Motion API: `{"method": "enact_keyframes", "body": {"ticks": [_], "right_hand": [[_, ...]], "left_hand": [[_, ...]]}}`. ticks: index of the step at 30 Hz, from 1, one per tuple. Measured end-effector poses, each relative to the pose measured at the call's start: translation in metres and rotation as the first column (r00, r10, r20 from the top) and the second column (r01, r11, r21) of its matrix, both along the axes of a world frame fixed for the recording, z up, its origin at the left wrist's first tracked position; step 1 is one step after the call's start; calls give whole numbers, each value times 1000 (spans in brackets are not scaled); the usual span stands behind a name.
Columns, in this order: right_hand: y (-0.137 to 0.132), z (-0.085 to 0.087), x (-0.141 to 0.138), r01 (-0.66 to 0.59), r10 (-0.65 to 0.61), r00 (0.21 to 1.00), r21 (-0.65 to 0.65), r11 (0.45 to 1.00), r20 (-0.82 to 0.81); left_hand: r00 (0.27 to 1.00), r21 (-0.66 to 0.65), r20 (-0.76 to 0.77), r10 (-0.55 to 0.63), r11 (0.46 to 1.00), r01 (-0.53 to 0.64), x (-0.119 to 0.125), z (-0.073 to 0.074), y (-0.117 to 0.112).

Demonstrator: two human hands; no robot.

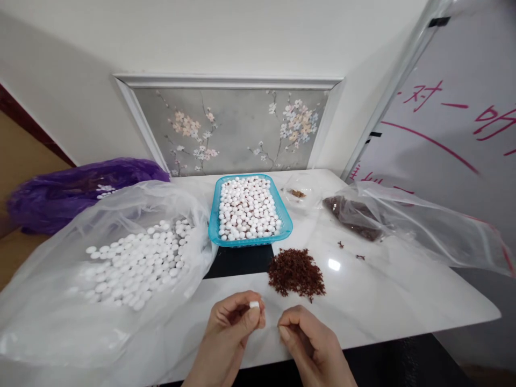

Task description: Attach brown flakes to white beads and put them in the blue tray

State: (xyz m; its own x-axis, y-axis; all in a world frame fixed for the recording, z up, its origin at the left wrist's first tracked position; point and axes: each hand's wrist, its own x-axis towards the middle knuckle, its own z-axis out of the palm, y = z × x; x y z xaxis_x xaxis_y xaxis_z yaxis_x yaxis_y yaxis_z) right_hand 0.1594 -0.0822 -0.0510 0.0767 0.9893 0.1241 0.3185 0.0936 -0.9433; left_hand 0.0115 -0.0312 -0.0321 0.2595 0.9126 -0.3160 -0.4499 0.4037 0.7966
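My left hand [234,322] is at the near edge of the white table, its fingers pinched round a small white round piece [254,305]. My right hand [303,333] sits just to its right, fingers curled in a pinch; whether anything is between them I cannot make out. A pile of small reddish-brown bits [297,271] lies just beyond the hands. Behind it stands a blue plastic basket [214,220] filled with white round pieces. A big clear plastic bag [52,301] at the left holds many more white pieces [137,263].
A second clear bag [423,226] with brown bits inside lies at the right. A small clear packet [297,192] sits behind the basket. A purple bag [72,188] rests at the far left. A whiteboard with red writing [455,123] leans at the right.
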Motion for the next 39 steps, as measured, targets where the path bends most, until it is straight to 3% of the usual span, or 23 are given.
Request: {"method": "enact_keyframes", "body": {"ticks": [9,12,14,16,20,24,39], "right_hand": [[-2,3,7,7,-7,996,2,1000,93],[-2,-1,23,174,-176,962,27,984,210],[-1,-7,35,300,-306,894,71,951,328],[2,-14,44,345,-359,819,117,931,448],[7,-26,50,290,-332,727,169,942,601],[8,-30,48,320,-351,691,168,932,632],[10,-28,46,318,-320,658,134,939,682]], "left_hand": [[993,-32,-24,114,993,-114,6,13,-4],[994,13,-16,108,994,-107,5,14,-4],[996,47,-5,92,995,-92,5,13,-4],[997,64,21,73,995,-74,5,12,-4],[999,10,27,43,999,-44,7,13,-2],[999,-51,2,48,998,-47,6,18,-3],[993,105,31,115,988,-118,11,29,-10]]}}
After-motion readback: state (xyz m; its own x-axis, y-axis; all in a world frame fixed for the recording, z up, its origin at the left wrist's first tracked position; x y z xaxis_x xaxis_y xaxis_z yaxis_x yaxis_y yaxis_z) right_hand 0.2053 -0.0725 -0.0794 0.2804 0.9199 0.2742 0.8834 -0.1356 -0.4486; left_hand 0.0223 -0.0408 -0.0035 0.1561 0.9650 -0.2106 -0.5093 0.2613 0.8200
